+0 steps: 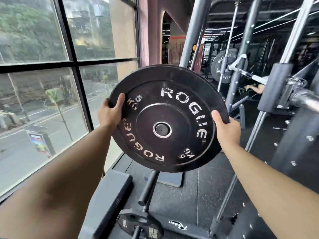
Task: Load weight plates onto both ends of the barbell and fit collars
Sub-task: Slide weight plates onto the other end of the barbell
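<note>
Both hands, left [110, 112] and right [227, 130], grip 5 kg bumper plate [168, 118] edges. Loading step; next: align bore with barbell sleeve [305, 99].

You are standing in a gym: a black Rogue bumper plate [168, 118], steel rack uprights [245, 49] with a loaded barbell [229, 66] beyond, dark rubber floor [207, 187] below, and a big street-facing window [51, 66].

2 hands: left hand [110, 112] & right hand [226, 129]. 3 plates: 1 black 5 kg plate [168, 118], 1 big plate [224, 66] far back, 1 small plate [139, 225] low down. 1 bar end [305, 99] at right.
</note>
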